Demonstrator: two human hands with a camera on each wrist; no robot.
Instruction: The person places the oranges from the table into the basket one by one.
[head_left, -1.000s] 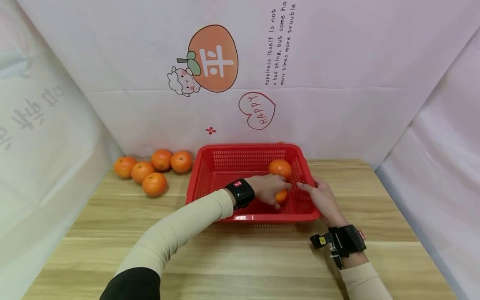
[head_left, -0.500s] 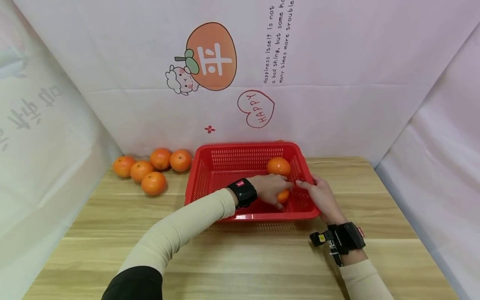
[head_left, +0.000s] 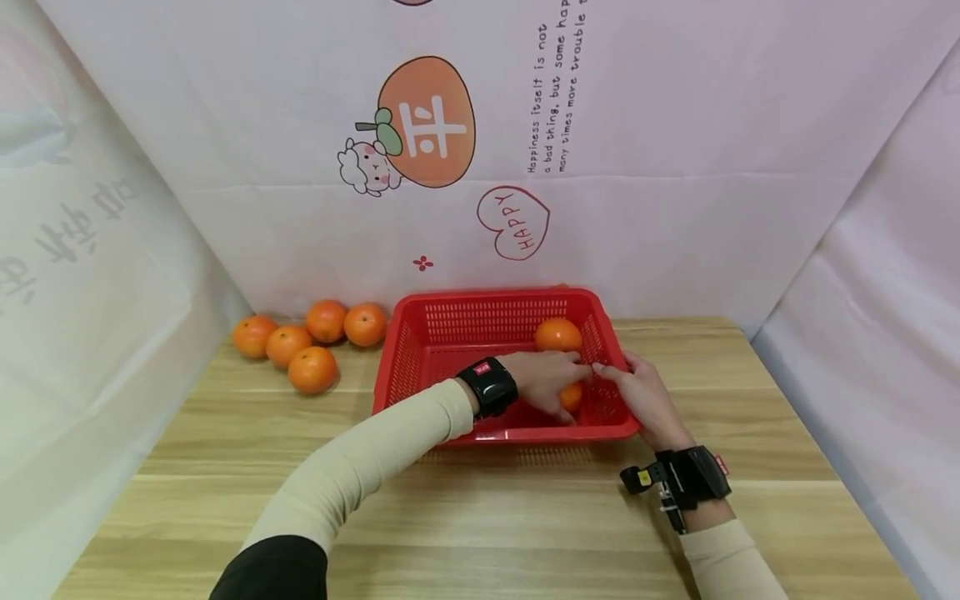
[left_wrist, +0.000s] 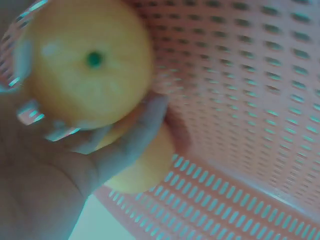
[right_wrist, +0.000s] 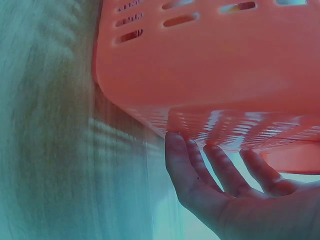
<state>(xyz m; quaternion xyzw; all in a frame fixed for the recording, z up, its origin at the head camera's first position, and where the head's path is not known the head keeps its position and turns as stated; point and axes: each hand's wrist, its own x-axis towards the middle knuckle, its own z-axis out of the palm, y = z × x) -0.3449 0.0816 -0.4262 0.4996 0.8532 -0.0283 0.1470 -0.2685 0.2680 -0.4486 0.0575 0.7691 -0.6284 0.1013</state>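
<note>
A red plastic basket (head_left: 457,333) with slotted walls stands on the table. My left hand (head_left: 542,379) reaches down into its right half, fingers curved around an orange (head_left: 572,397) that is partly hidden below the hand. Another orange (head_left: 558,335) sits just behind it by the back right corner. In the left wrist view two oranges lie close together, the nearer one showing a green stem spot, with a digit across the farther orange (left_wrist: 142,170). My right hand (head_left: 647,400) grips the basket's right side, thumb over the rim and fingers against the outside of the slotted wall (right_wrist: 215,125).
Several oranges (head_left: 313,370) are grouped on the wooden table (head_left: 525,525) left of the basket. A printed white cloth (head_left: 660,208) rises behind the basket, close to its back rim. Further white cloth panels stand at both sides.
My left hand has shifted slightly right inside the basket, and the orange under it has moved the same way. The right hand keeps its hold on the basket's side.
</note>
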